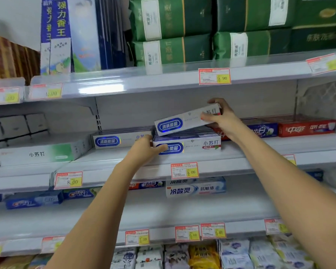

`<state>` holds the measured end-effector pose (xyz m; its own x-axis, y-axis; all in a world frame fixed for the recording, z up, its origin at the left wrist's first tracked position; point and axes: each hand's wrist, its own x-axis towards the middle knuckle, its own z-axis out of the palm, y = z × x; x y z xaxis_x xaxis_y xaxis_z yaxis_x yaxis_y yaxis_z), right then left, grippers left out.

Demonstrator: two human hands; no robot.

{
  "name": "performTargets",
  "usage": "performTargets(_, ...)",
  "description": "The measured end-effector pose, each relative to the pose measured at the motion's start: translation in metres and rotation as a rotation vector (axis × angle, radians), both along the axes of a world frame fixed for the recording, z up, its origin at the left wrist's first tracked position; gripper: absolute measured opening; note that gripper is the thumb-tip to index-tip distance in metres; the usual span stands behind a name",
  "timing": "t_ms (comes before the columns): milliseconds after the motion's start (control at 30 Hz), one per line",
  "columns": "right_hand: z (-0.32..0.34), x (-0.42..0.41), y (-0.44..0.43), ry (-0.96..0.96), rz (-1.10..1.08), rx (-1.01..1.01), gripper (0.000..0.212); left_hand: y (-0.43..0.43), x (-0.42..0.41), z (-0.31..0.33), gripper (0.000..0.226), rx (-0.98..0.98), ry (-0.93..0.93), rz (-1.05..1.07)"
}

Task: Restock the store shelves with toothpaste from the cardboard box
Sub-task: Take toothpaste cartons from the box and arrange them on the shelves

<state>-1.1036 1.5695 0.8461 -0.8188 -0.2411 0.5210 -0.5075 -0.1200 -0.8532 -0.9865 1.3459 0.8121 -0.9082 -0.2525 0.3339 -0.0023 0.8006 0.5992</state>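
Note:
My right hand point(220, 118) grips the right end of a white toothpaste box with a blue oval label point(182, 122), held tilted just above a matching box point(194, 145) on the middle shelf point(260, 152). My left hand point(146, 150) holds the left end of that lower box, thumb across its front. A third matching box point(116, 140) lies behind and to the left. The cardboard box is out of view.
Red and blue toothpaste boxes point(306, 128) lie to the right on the same shelf, and a white-green box point(41, 153) to the left. Green packs point(182, 30) fill the shelf above. More toothpaste point(194, 189) sits on the shelf below. Price tags point(184, 170) line the edges.

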Motion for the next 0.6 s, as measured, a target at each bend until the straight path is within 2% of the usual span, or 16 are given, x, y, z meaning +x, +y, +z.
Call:
performTargets(133, -0.009, -0.025, 0.007, -0.137, 0.049, 0.115, 0.06, -0.006, -0.008, -0.005, 0.032, -0.011, -0.023, -0.002)
performTargets(233, -0.014, -0.033, 0.009, -0.158, 0.046, 0.143, 0.063, -0.006, -0.008, -0.004, 0.044, 0.012, -0.027, -0.039)
performTargets(367, -0.014, -0.031, 0.005, -0.108, 0.047, 0.174, 0.046, -0.006, -0.01, -0.001, 0.067, 0.06, -0.026, -0.073)
performTargets(467, -0.01, -0.027, 0.006, -0.159, 0.17, 0.189, 0.04, -0.008, -0.012, -0.001, 0.065, 0.098, -0.028, -0.102)
performTargets(600, -0.01, -0.029, 0.008, -0.193, 0.196, 0.167, 0.039, -0.005, -0.012, -0.002, 0.063, 0.074, -0.014, -0.092)
